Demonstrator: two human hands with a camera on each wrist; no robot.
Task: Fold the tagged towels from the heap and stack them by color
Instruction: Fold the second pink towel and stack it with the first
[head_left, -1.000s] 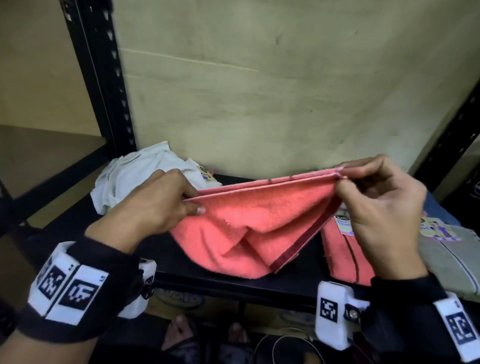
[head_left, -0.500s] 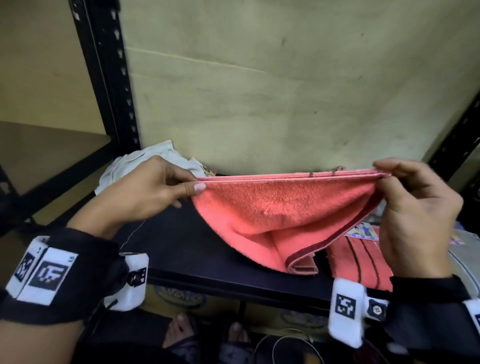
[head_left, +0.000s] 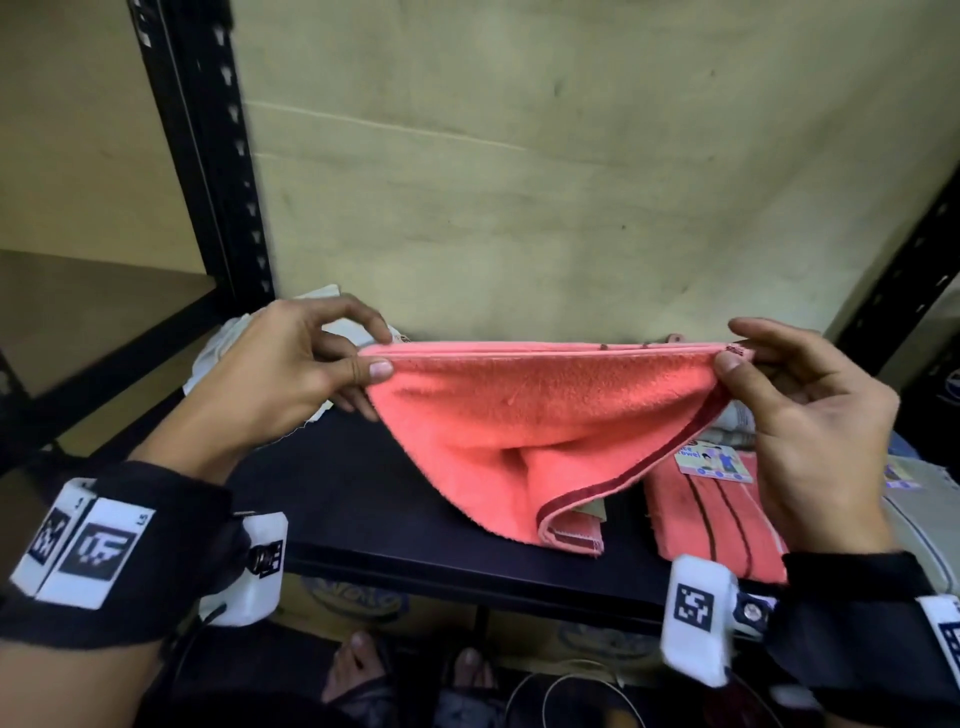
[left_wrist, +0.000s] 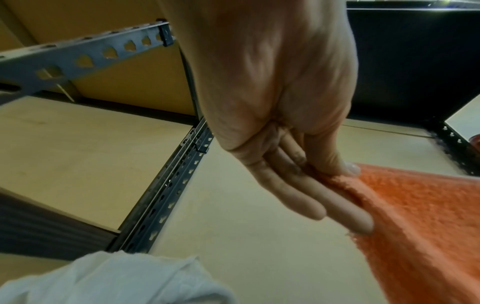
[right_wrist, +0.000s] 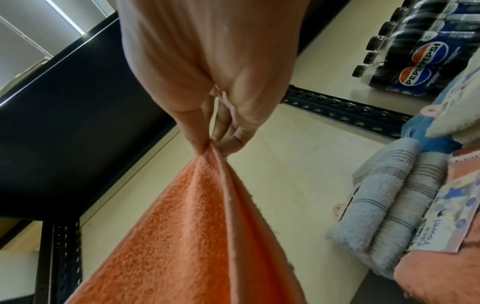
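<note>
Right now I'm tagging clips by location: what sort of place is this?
Probably a storeroom or shop stockroom: black slotted metal shelving, labelled folded towels on the shelf, and shrink-wrapped Pepsi bottles nearby.

The right hand (head_left: 810, 431) hides most of the grey towels (head_left: 930, 519), which also run off the head view's right edge. The left hand (head_left: 280, 374) covers part of the white cloth (head_left: 213, 358). The paper tag (head_left: 714, 460) has print too small to read.
</note>
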